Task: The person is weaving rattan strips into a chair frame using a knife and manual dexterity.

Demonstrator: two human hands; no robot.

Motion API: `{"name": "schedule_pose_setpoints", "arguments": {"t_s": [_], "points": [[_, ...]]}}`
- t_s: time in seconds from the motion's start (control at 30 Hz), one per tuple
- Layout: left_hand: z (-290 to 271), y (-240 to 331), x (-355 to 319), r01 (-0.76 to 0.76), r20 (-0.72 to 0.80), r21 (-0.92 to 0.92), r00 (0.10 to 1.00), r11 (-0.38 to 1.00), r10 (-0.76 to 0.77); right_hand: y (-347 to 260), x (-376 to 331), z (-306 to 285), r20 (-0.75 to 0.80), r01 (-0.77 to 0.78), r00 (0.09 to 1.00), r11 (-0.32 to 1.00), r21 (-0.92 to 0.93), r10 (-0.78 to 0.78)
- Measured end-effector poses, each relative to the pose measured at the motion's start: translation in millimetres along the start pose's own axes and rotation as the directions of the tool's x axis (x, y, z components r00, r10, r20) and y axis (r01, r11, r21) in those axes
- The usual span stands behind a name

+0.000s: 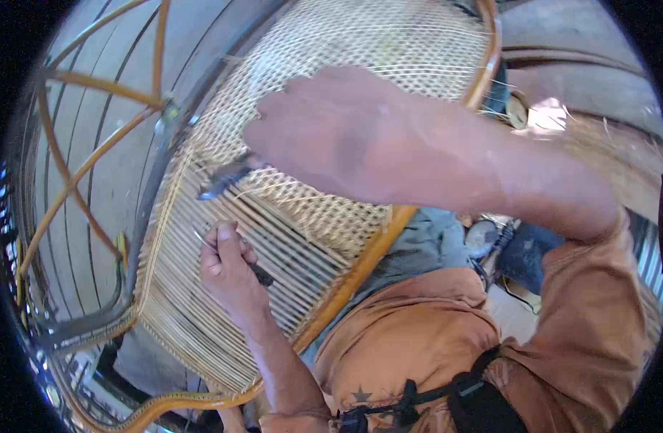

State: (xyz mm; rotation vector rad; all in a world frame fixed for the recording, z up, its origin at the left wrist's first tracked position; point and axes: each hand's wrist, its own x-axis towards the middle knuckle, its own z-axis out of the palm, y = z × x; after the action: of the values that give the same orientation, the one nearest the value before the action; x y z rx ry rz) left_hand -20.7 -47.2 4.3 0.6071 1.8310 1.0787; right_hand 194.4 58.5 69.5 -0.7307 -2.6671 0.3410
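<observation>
a cane panel (331,94) fills the middle of the view, held in a curved rattan frame (378,242) that runs from twelve o'clock down to seven o'clock. its upper part is finished open mesh; the lower part, from centre toward seven o'clock, is only parallel strands (194,317) not yet crossed. it holds nothing but its own weave.

the right hand (324,133) comes across from three o'clock, its forearm lying over the mesh, and is closed narrowly on a dark tool (220,180) whose tip points toward nine o'clock, touching the strands where mesh meets bare lines.

the left hand (227,267) rises from six o'clock, just below the tool, fingers curled tight on a thin pale strip (199,237) and a dark handle (261,275) that sticks out toward four o'clock; what the handle belongs to cannot be told.

at nine o'clock bare rattan struts (93,155) cross over a grey plank floor (108,195). at five o'clock is the person's orange shirt (418,339) with a black strap (418,395).
</observation>
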Motion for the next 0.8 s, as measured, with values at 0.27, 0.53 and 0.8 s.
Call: {"name": "schedule_pose_setpoints", "arguments": {"t_s": [0.27,0.53,0.8], "points": [[97.0,15.9,-105.0,-0.239,0.69,0.221,0.723,0.945,0.022,-69.2,-216.0,-51.6,0.32,-0.873,0.435,0.481,-0.082,0.842],[205.0,-37.0,-198.1,-0.842,0.944,0.238,0.083,0.483,-0.32,-148.8,-362.7,2.4,0.257,-0.987,0.053,0.089,-0.13,0.965],[124.6,-15.7,-156.3,-0.696,0.981,0.192,0.13,0.692,-0.141,-167.2,-352.6,23.8,0.153,-0.976,0.154,0.174,-0.128,0.976]]}}
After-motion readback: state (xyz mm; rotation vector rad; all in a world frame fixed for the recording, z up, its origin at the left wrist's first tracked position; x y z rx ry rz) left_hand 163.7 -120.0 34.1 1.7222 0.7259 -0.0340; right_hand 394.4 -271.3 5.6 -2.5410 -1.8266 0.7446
